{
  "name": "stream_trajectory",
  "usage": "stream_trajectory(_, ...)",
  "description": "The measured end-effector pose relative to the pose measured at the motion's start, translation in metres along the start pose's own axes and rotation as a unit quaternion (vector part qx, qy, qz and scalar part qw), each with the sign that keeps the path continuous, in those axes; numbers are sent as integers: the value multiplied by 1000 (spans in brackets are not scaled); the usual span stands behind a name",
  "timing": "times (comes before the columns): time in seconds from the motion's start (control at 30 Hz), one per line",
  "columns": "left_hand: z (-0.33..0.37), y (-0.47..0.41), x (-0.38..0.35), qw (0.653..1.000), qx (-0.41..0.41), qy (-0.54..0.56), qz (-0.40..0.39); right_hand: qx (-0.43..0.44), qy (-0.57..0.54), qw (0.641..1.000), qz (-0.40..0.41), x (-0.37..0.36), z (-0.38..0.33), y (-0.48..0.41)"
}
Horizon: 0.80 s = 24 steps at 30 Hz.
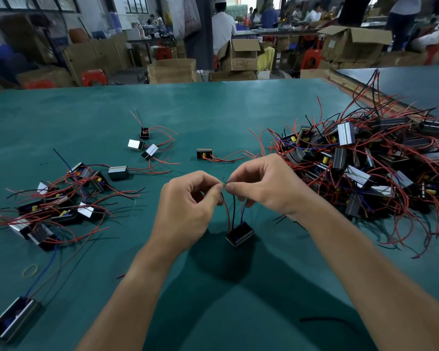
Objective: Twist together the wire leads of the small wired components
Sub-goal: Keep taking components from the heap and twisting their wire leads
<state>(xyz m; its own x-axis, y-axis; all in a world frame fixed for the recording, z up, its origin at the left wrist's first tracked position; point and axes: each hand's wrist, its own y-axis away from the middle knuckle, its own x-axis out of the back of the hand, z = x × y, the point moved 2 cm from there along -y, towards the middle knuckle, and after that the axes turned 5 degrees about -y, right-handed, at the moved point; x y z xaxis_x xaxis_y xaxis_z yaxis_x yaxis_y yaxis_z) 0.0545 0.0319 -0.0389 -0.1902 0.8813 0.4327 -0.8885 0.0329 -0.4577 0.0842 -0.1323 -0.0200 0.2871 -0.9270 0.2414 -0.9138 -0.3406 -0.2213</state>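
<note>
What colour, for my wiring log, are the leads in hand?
Red, black and blue leads; head view.

Green table (213,110); wired components piled R (365,168), scattered L (61,198); rubber band (30,270).

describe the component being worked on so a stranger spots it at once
On the green table, look between the big tangled pile at right and the smaller heap at left. Below the left hand and right hand is a small black component. Unlike the rest, its red, black and blue leads run up into pinching fingers.
</note>
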Motion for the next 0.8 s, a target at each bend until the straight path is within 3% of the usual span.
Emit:
stream_trajectory(0.2,0,0,0,999,-26,-18,-10,-73,-52,995,-33,2,6,1)
stream_trajectory(0.53,4,1,0,999,-26,-10,-26,-77,-55,994,-62,6,6,2)
stream_trajectory(0.67,5,0,0,995,64,61,-48,-13,9,999,-43,4,2,2)
stream_trajectory(0.8,5,-4,1,968,189,136,-98,128,206,970,27,1,-2,3)
